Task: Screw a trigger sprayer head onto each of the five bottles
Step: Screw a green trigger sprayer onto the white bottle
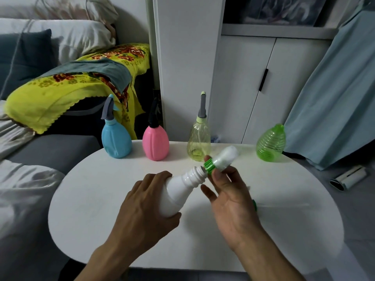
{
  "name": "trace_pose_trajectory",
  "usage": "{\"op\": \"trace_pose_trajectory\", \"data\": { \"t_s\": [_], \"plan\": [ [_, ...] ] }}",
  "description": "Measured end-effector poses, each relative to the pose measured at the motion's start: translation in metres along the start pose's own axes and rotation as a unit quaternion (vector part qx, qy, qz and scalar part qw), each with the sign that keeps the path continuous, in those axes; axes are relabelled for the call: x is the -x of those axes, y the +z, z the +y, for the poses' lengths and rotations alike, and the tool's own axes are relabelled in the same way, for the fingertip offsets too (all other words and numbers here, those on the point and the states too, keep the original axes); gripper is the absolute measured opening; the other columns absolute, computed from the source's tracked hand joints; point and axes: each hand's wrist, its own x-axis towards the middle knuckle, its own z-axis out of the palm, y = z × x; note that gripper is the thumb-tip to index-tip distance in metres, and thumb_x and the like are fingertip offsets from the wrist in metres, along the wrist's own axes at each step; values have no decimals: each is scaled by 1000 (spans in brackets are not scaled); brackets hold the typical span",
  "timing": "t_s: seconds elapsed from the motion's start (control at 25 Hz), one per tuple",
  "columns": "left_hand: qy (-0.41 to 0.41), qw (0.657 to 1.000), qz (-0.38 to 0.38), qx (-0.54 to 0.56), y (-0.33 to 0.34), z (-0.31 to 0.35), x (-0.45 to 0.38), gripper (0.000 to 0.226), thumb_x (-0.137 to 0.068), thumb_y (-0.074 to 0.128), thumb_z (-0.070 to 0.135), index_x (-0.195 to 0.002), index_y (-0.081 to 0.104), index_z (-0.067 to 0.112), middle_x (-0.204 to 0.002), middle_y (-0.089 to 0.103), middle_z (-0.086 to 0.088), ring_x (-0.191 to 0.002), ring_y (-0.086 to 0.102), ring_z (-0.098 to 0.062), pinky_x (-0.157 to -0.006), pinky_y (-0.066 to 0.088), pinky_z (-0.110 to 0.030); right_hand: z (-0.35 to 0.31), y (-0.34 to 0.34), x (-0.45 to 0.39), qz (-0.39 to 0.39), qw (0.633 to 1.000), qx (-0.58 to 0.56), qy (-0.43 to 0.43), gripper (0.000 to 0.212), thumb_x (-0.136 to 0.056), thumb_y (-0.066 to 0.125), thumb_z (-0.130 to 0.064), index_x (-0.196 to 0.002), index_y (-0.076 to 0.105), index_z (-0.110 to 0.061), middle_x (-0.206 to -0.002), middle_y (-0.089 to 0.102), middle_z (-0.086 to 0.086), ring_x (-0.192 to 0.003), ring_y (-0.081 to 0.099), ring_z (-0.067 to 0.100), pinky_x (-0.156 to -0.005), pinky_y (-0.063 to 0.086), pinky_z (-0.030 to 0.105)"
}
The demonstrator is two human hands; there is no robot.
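My left hand (145, 201) grips a white bottle (178, 191), tilted with its bare threaded neck pointing up and right. My right hand (227, 191) holds a white sprayer head with a green ribbed collar (210, 165); the collar sits right at the bottle's mouth. Along the far edge of the white table (97, 209) stand a blue bottle (116, 138), a pink bottle (155, 142) and a clear yellow bottle (198, 141), each with a sprayer head on. A green ribbed bottle (271, 144) at the far right has no head.
A small green part (254, 205) peeks out on the table behind my right hand. A sofa with a yellow flowered cloth (67, 86) lies left, white cupboards (253, 88) behind, a pale blue curtain (334, 98) right. A lint roller (348, 178) lies on the floor.
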Motion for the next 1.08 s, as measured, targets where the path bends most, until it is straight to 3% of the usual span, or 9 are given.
{"op": "trace_pose_trajectory", "data": {
  "t_s": [0.2, 0.28, 0.36, 0.48, 0.6, 0.68, 0.8, 0.92, 1.08],
  "plan": [
    [48, 998, 15, -28, -6, -3, 3, 80, -46, 93, 30, -116, 55, 20, -100, 66, -1, -77, 60, -23, -63, 51, -35, 4, 2, 1, 51, 993, 105, -15, 34, -47, 93, -23, -70, 68, -27, -81, 74, 1, -82, 65, 20, -77, 47, 36],
    [56, 997, 11, -49, -7, -4, 5, 80, -47, 91, 30, -118, 56, 20, -101, 66, -2, -78, 61, -26, -64, 53, -39, 1, -1, 0, 76, 988, 135, -5, 57, -40, 92, -30, -89, 64, -25, -79, 75, 1, -82, 66, 22, -76, 49, 38],
    [61, 995, 1, -77, -7, -7, 5, 78, -48, 89, 29, -119, 60, 16, -102, 66, -2, -79, 62, -29, -67, 52, -40, -1, -6, -1, 88, 979, 181, 32, 87, -37, 88, -40, -116, 57, -21, -87, 80, 1, -89, 73, 21, -76, 53, 37],
    [64, 993, -12, -102, -6, -9, 3, 75, -50, 88, 29, -119, 62, 15, -103, 66, -3, -81, 61, -30, -68, 51, -40, -8, -12, 0, 59, 957, 260, 116, 120, -32, 89, -55, -138, 42, -27, -100, 79, 3, -88, 76, 20, -72, 53, 37],
    [71, 991, -12, -116, -7, -11, 1, 76, -51, 86, 30, -121, 60, 16, -105, 65, -3, -84, 61, -30, -71, 52, -41, -20, -17, -3, 28, 908, 393, 145, 142, -35, 82, -76, -152, 7, -43, -146, 49, -3, -126, 51, 12, -88, 49, 37],
    [84, 988, -16, -131, -7, -12, 0, 79, -51, 87, 31, -122, 59, 16, -106, 65, -4, -86, 61, -30, -74, 52, -42, -24, -20, -2, 13, 853, 522, 18, 127, -51, 74, -78, -151, 4, -45, -156, 29, -6, -138, 31, 12, -101, 38, 39],
    [93, 986, -16, -137, -9, -15, -1, 80, -51, 89, 33, -123, 58, 18, -106, 65, -4, -89, 61, -29, -76, 52, -42, -30, -24, -3, -79, 735, 647, -187, 77, -73, 58, -71, -139, 38, -36, -147, 42, -8, -139, 32, 15, -106, 35, 38],
    [94, 985, -9, -141, -15, -21, -3, 79, -51, 89, 33, -122, 59, 17, -108, 64, -4, -90, 60, -28, -77, 51, -41, -38, -28, -4, -148, 724, 644, -199, 39, -80, 66, -52, -114, 57, -35, -116, 59, -18, -114, 52, 9, -91, 44, 28],
    [111, 981, 0, -158, -21, -25, -3, 78, -52, 89, 33, -123, 60, 17, -109, 64, -5, -93, 59, -29, -80, 50, -41, -36, -23, -3, -212, 749, 589, -217, 30, -82, 73, -27, -108, 58, -29, -105, 60, -17, -101, 59, 10, -82, 45, 17]
  ]
}}
